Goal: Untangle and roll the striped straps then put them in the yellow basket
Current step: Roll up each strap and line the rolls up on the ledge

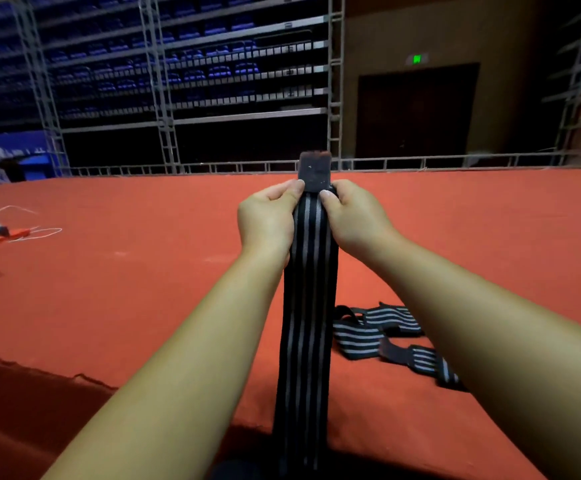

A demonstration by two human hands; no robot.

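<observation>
Gravity, I judge, does my untangling: left hand (265,218) and right hand (356,216) each pinch the striped strap (308,306) below its dark end tab (315,171), centre frame, so it hangs straight, while other straps (379,329) lie tangled lower right on the red carpet (143,289).

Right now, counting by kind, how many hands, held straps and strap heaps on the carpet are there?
Bare hands: 2, the left hand and right hand, pinching one strap.
Held upright, black strap with grey stripes: 1.
On the red carpet, tangled heap of striped straps: 1, contents uncountable.
Total: 4.
</observation>
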